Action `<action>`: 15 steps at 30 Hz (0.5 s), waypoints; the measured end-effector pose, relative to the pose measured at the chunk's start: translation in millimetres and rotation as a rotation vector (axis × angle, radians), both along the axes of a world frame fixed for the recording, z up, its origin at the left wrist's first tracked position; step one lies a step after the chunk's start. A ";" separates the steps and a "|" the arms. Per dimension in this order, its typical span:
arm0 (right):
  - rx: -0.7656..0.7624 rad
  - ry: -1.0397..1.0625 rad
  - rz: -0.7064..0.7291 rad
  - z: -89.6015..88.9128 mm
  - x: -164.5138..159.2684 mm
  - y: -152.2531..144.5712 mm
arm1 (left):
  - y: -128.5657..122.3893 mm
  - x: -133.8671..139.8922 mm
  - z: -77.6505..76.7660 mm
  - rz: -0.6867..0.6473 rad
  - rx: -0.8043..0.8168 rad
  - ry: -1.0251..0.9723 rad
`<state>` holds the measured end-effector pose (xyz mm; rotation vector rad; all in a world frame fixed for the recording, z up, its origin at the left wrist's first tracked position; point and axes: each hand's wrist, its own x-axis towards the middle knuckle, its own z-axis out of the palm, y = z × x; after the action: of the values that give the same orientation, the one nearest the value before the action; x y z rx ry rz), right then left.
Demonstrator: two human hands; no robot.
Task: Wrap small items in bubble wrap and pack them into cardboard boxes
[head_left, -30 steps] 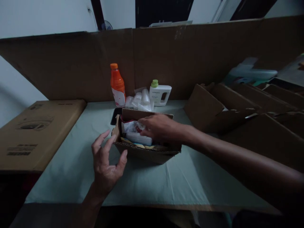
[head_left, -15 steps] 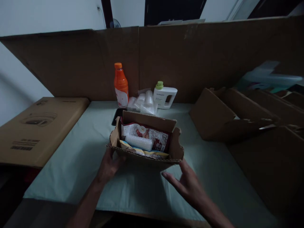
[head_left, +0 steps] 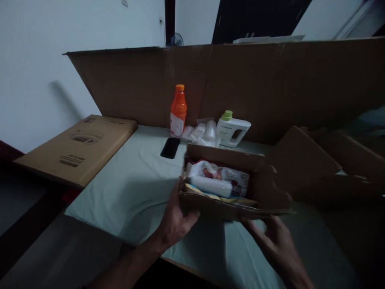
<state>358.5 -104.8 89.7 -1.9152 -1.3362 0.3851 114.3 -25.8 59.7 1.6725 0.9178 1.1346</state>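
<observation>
An open cardboard box (head_left: 210, 206) is held between my two hands above the green cloth. My left hand (head_left: 177, 220) grips its left end, thumb along the near wall and fingers hidden behind the side. At the lower right, my right hand (head_left: 275, 239) supports the box, thumb against the front and the other fingers partly out of sight underneath. Inside lie a bubble-wrapped roll (head_left: 210, 186), a red and white printed food packet (head_left: 228, 175) behind it, and a yellow and blue packet (head_left: 222, 198) along the near wall.
An orange bottle (head_left: 178, 110), bubble-wrapped items (head_left: 206, 133) and a white jug with green cap (head_left: 231, 130) stand along the cardboard backboard (head_left: 255, 80). A black phone (head_left: 170, 147) lies before them. A flat carton (head_left: 81, 150) is left; open cardboard boxes (head_left: 306, 156) are right.
The box has moved right with both hands, and the phone behind it now shows fully. The whole view has also shifted and tilted.
</observation>
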 end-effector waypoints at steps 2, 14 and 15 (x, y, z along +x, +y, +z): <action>-0.011 0.059 0.150 -2.0 -25.3 19.0 | -13.5 -32.1 -5.4 0.163 -0.021 0.073; 0.077 0.225 0.658 -33.0 -99.9 129.7 | -29.6 -156.8 -33.7 0.533 0.006 0.197; 0.055 0.209 0.632 -38.2 -96.4 125.0 | -22.6 -162.8 -33.0 0.512 0.013 0.194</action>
<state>262.1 20.2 51.5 -1.3253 -1.7625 0.8209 -48.5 -48.4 26.7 1.6224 1.5256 1.3212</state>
